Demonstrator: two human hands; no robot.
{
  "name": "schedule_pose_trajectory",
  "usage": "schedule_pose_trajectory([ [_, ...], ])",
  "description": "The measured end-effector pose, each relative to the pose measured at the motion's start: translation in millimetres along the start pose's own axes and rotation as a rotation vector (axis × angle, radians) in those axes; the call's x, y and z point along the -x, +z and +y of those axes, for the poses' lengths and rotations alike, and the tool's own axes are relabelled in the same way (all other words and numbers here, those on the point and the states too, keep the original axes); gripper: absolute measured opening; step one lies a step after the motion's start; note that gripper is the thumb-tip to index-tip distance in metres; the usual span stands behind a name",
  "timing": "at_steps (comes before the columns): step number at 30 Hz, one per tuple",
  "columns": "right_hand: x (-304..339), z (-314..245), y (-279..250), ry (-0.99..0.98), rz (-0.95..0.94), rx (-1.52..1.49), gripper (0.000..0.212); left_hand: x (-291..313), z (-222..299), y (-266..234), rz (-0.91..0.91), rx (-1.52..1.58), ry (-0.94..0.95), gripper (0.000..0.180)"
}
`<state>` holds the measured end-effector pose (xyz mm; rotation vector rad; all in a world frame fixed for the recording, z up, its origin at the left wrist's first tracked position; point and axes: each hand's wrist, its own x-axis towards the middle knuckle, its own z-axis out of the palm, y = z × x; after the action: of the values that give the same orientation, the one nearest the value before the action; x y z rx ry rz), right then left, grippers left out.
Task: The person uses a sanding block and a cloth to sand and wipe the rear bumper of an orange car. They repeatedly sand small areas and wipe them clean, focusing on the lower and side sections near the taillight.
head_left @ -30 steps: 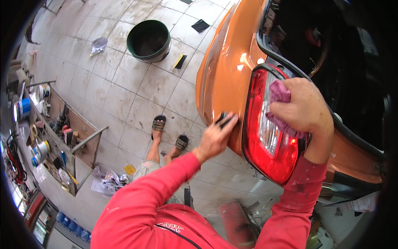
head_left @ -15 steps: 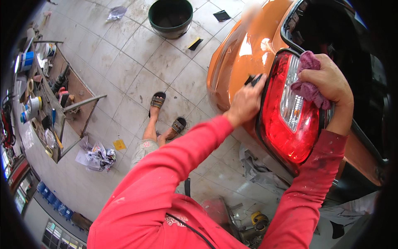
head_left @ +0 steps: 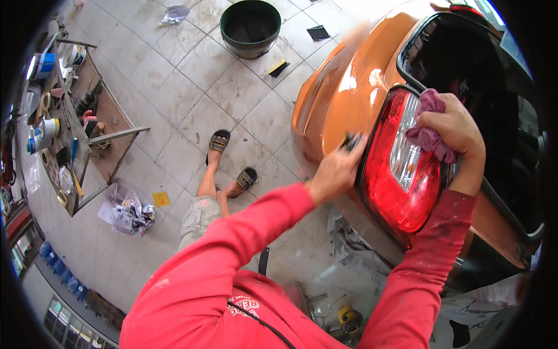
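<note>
An orange car's rear corner fills the right side, with a red and clear tail light (head_left: 401, 198) set in its body panel (head_left: 331, 110). My right hand (head_left: 459, 129) is closed around a crumpled purple cloth (head_left: 431, 136), which rests against the upper right of the tail light. Along the light's left edge, my left hand (head_left: 336, 173) is closed on a small black object (head_left: 351, 141). Only its end sticks out past the fingers, slightly blurred, so its kind is unclear.
A dark bucket (head_left: 250, 35) stands on the tiled floor, near a yellow-and-black block (head_left: 279, 68). At left is a workbench (head_left: 116, 119) with cans and tools. Crumpled plastic (head_left: 132, 214) lies beside it. A yellow power tool (head_left: 350, 319) sits low, near my body.
My left hand, with the small black object, has moved down and left along the tail light's edge. The right hand keeps the cloth against the light; the whole view has shifted slightly.
</note>
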<state>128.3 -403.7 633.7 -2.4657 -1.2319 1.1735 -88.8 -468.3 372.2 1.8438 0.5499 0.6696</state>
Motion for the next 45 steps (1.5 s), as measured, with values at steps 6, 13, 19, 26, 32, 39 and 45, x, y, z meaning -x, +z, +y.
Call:
schedule_pose_trajectory([
  [6,9.8,1.7,-2.4,0.021,0.027,0.031,0.024,21.0,8.6,-3.4,0.089,-0.051,0.190,0.068],
  [13,-1.4,1.4,0.0,-0.021,0.028,0.011,0.025,-7.6,-6.0,4.3,0.053,-0.008,0.051,0.065],
  [19,2.7,13.4,-3.6,0.002,0.045,0.074,0.023,4.2,-42.4,-14.5,-0.001,-0.091,0.285,0.066],
  [26,-0.5,6.4,1.1,-0.104,0.080,0.111,0.032,-65.7,-63.8,-18.8,-0.021,-0.164,-0.017,0.052],
  [32,3.7,15.3,-2.6,-0.025,0.093,0.223,0.037,23.1,-66.6,-39.9,-0.155,0.038,0.206,0.058],
  [39,-2.5,1.3,2.1,-0.062,0.075,0.176,0.036,-120.4,-111.4,-31.2,-0.016,-0.026,-0.051,0.046],
  [45,7.9,9.4,2.8,0.034,0.120,0.199,0.028,32.4,-47.7,-51.5,-0.197,0.068,0.111,0.060],
])
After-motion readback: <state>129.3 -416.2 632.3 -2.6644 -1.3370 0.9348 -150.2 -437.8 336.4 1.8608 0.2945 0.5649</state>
